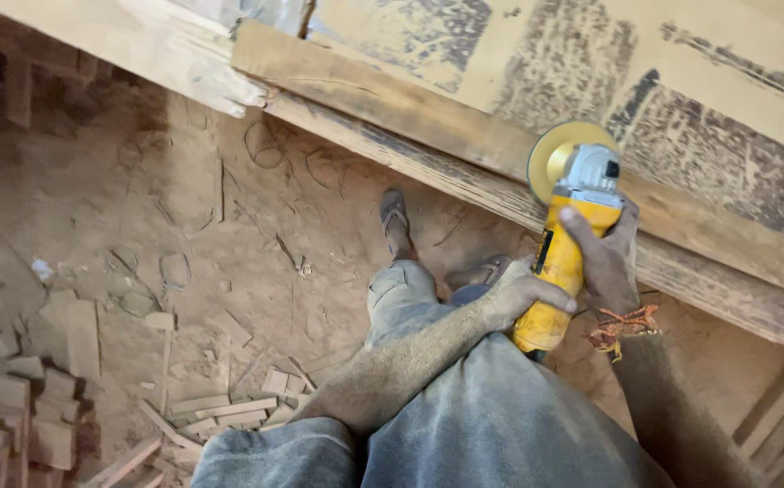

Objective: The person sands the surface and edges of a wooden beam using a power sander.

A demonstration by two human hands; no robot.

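A yellow angle grinder (562, 262) with a grey head and a round yellow sanding disc (555, 149) rests against the edge of a long wooden plank (392, 99). My left hand (518, 294) wraps the rear of the grinder's body from the left. My right hand (611, 258) grips the body from the right, its fingers over the front near the head. A frayed orange thread band (625, 325) circles my right wrist. Both forearms are coated in sawdust.
A wide, partly sanded wooden panel (681, 81) lies above the plank. Below is a dusty floor (139, 208) with offcut wood blocks (22, 389) piled at the lower left. My foot in a sandal (396, 221) stands under the plank.
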